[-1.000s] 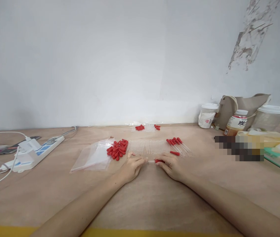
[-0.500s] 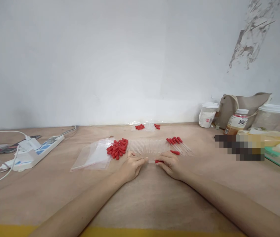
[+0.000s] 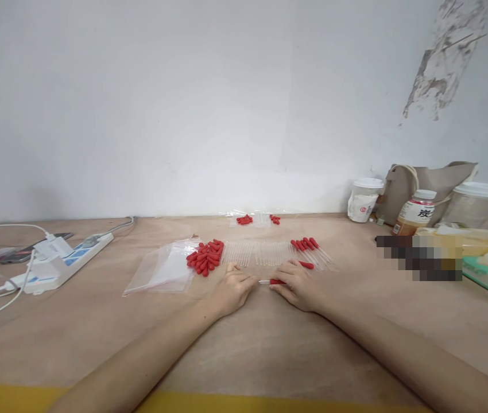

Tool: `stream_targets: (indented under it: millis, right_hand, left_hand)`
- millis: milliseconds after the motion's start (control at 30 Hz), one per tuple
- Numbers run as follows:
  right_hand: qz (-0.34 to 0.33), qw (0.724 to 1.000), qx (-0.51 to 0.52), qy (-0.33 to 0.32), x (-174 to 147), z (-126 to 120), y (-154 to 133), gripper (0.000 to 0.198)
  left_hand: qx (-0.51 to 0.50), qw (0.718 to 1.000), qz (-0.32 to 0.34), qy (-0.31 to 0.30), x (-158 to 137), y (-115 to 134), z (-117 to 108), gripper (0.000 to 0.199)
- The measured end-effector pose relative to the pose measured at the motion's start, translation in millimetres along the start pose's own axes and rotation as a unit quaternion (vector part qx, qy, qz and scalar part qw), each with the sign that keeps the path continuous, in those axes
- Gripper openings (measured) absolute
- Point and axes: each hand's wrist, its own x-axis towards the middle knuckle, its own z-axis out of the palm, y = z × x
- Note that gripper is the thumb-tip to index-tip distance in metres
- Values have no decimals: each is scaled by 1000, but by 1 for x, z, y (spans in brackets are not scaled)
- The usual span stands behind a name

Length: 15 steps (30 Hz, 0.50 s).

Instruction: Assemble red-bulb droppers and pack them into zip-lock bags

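Note:
My left hand point(image 3: 236, 288) is closed on the clear glass tube point(image 3: 263, 281) of a dropper. The red rubber bulb point(image 3: 276, 281) of the same dropper is pinched in my right hand point(image 3: 298, 285), and tube and bulb meet in line between my hands. Just beyond my right fingers lies another red bulb point(image 3: 306, 265), partly covered by the hand. Past my left hand is a heap of loose red bulbs point(image 3: 204, 259). Rows of clear glass tubes point(image 3: 252, 253) lie between the heap and several droppers with red bulbs point(image 3: 305, 244) on the right.
Clear plastic bags point(image 3: 158, 269) lie left of the heap. A bag with red bulbs point(image 3: 244, 219) rests by the wall. Far left is a power strip point(image 3: 76, 261) with cables. On the right stand a paper cup point(image 3: 362, 202), a bottle point(image 3: 416, 212), a plastic cup point(image 3: 472, 206) and a grey bag point(image 3: 433, 178).
My right hand has shifted slightly left, and a little more of the red bulb shows at its fingertips. The view has moved slightly. Both hands keep hold of the dropper.

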Motion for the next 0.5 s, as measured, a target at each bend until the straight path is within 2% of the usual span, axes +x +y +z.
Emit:
stream_targets:
  millis: [167,333,433,500]
  right_hand:
    - [-20,1000,-21,10,2,5,0,19]
    - [-9,1000,-8,10,5,5,0,20]
    - [2,999,47,-1,7,2,3,20]
    - [32,991,131,10,7,1,5,19]
  left_hand:
    - [-3,1000,1,1,0,-2,3,24]
    - [-10,1000,0,7,0,-2,4,23]
    - [-27,999,-14,8,0,-1,5,22]
    - [-44,998,-30,17,0,0,6,22]
